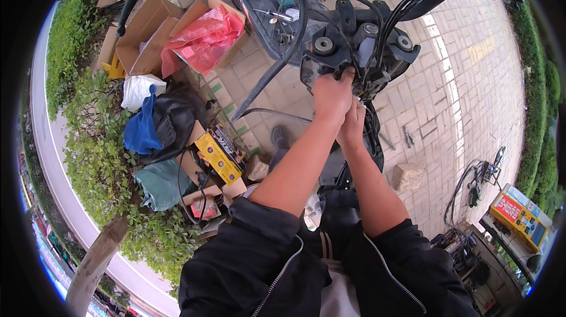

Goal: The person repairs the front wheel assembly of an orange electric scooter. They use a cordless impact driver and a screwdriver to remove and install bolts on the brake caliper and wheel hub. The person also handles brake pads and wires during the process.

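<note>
Both bare forearms point(295, 167) stretch far and converge. The left hand point(332, 98), thumb point(348, 75) extended, reaches farther than the partly hidden right hand point(352, 122).

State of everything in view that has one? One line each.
Left hand: at the motorcycle's front, thumb extended; grip hidden.
Right hand: just behind the left; fingers hidden.
Motorcycle: fork tops exposed.
Cardboard box: open.
Pink bubble wrap: crumpled, spilling over a box edge.
Blue bag: limp, crumpled.
Jacket: unzipped.
Pliers: lying on the paving; open or shut unclear.
</note>
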Available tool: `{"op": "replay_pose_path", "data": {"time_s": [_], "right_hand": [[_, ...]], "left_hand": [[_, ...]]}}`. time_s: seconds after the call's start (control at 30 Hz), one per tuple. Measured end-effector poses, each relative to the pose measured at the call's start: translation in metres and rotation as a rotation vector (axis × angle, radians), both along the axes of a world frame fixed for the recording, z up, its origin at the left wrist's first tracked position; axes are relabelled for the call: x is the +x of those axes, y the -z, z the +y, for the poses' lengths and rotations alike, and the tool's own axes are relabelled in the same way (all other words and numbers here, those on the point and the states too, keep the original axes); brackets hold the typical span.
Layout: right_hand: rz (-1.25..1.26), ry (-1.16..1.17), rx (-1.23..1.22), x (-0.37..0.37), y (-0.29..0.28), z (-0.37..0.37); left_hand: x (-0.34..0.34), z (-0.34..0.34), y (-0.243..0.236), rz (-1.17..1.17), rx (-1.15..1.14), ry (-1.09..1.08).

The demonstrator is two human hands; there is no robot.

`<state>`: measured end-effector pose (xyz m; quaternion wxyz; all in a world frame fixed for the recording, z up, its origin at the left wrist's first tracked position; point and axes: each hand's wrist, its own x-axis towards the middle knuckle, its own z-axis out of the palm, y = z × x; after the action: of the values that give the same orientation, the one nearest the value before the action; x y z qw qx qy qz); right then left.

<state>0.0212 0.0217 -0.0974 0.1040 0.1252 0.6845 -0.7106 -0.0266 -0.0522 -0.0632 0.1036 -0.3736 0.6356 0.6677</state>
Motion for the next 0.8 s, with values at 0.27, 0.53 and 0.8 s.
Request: {"op": "replay_pose_path", "data": {"time_s": [0.27, 0.53, 0.8], "right_hand": [[-0.200, 0.046, -0.090, 0.018, -0.028, -0.002], [-0.146, -0.014, -0.087, 0.044, -0.010, 0.011], [-0.010, -0.088, -0.122, 0.055, -0.023, 0.016]], "left_hand": [[0.012, -0.004, -0.011, 0.008, 0.268, -0.109], [0.053, -0.014, -0.013, 0.102, 0.510, -0.009], [0.073, -0.038, -0.019, 0.060, 0.669, 0.152]]}}
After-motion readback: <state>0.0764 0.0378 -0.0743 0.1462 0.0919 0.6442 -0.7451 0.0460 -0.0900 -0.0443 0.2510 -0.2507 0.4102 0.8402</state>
